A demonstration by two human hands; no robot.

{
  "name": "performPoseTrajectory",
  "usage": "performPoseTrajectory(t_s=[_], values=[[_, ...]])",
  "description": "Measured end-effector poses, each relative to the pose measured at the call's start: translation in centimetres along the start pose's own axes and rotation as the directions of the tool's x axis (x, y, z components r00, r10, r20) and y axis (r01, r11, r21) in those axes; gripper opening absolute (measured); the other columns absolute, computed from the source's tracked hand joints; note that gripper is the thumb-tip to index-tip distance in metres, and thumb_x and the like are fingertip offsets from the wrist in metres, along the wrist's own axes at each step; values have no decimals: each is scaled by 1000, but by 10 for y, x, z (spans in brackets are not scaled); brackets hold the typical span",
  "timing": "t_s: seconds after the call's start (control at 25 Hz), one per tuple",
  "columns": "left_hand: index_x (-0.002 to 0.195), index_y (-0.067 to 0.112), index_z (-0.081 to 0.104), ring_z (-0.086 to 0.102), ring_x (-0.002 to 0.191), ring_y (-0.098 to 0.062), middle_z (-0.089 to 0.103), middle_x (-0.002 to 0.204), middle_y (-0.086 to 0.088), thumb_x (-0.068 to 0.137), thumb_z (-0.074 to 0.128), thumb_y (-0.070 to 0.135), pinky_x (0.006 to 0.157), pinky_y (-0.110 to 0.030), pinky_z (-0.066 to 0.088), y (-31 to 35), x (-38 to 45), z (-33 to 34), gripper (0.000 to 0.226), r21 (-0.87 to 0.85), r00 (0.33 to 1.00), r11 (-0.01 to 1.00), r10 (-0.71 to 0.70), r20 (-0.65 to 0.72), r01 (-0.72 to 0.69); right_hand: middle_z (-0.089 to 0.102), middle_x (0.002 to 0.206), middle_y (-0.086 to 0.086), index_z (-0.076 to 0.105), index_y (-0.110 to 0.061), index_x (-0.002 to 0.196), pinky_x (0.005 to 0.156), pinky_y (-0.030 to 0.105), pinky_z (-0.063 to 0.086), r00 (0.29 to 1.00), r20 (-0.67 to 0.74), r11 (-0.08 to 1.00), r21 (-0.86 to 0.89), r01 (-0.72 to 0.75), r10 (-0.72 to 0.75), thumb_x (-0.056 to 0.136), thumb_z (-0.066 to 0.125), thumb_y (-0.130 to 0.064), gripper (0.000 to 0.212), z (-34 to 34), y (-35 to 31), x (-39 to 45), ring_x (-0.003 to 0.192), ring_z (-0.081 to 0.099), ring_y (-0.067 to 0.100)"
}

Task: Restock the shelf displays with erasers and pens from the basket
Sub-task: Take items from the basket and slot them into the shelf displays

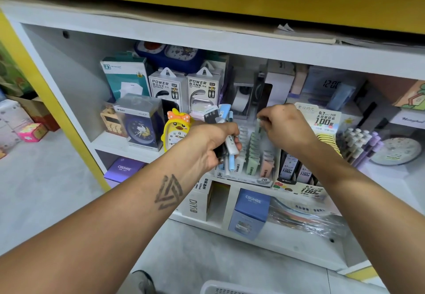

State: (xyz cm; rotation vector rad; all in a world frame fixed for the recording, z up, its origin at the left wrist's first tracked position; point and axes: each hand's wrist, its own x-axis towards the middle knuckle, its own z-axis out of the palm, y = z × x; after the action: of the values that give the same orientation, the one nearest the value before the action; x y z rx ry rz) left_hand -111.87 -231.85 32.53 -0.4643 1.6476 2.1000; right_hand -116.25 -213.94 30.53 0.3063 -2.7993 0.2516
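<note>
L hand (pixel 213 142) grips a bundle of pens (pixel 226 132), black, white & pale blue, upright in front of the shelf (pixel 128 148). R hand (pixel 282 128) is just to the right, thumb & fingers pinching a small pale green item (pixel 259 122) above the clear display rack (pixel 250 155); can't tell exactly what it is. Rack holds rows of green, white & pink packs, w/ a "2B" label at its front. Yellow duck clock (pixel 176 130) stands just left of L hand. White basket (pixel 220 288) rim shows at bottom edge.
</note>
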Motion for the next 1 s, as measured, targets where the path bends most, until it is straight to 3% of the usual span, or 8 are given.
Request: performPoseTrajectory(t_s=[0.12,0.32,0.48,0.56,0.68,0.72,0.8,1.0], values=[[80,8,54,52,41,-13,53,64,-6,91,58,1,43,-21,50,1,0,-2,14,10,1000,1000,-5,11,4,66,83,15,64,-10,88,60,32,45,999,35,998,-57,12,-10,91,56,0,14,7,-3,0,75,58,34],[76,9,54,52,38,-12,53,62,-5,91,58,2,44,-21,49,1,-1,-5,16,39,1000,999,-7,27,6,61,78,15,56,-8,86,65,41,53,994,85,998,15,61,-62,86,51,8,17,11,-3,0,71,60,35],[79,8,56,54,38,-13,55,61,-6,89,60,1,44,-22,51,-1,0,-7,13,36,999,999,9,38,-11,62,85,13,63,-7,92,67,34,50,979,203,964,-255,69,-16,82,57,7,19,14,-10,0,77,61,33],[79,7,58,55,38,-13,57,60,-7,87,62,1,41,-21,51,-1,0,-7,10,37,999,999,29,45,-31,65,98,14,65,-8,99,75,34,53,969,249,970,-233,70,-10,87,58,0,16,12,-14,-1,87,63,32],[87,5,62,57,39,-15,60,60,-9,83,67,0,41,-23,49,-3,0,-3,8,68,996,995,73,56,-77,70,110,5,69,-15,115,83,33,52,995,100,995,92,-26,17,96,55,-9,24,-3,-18,0,96,65,24],[89,4,62,58,40,-16,61,60,-10,82,68,0,41,-23,49,-4,1,-1,10,79,995,993,86,60,-90,73,103,-1,71,-19,112,79,32,52,993,59,944,310,-112,98,98,57,-16,20,-11,-21,-1,89,66,19],[89,3,63,59,40,-17,62,57,-10,80,69,-1,42,-24,50,-6,0,6,12,97,992,989,104,72,-111,73,80,-6,73,-23,93,63,30,51,964,127,666,702,-253,232,98,62,-31,14,-30,-26,-7,67,65,12],[94,-2,63,58,40,-20,62,56,-13,77,70,-8,43,-26,51,-13,-4,24,19,121,984,979,156,88,-166,57,55,-4,75,-13,77,45,25,39,948,232,526,790,-314,218,83,80,-32,21,-48,-24,-28,51,46,12]])
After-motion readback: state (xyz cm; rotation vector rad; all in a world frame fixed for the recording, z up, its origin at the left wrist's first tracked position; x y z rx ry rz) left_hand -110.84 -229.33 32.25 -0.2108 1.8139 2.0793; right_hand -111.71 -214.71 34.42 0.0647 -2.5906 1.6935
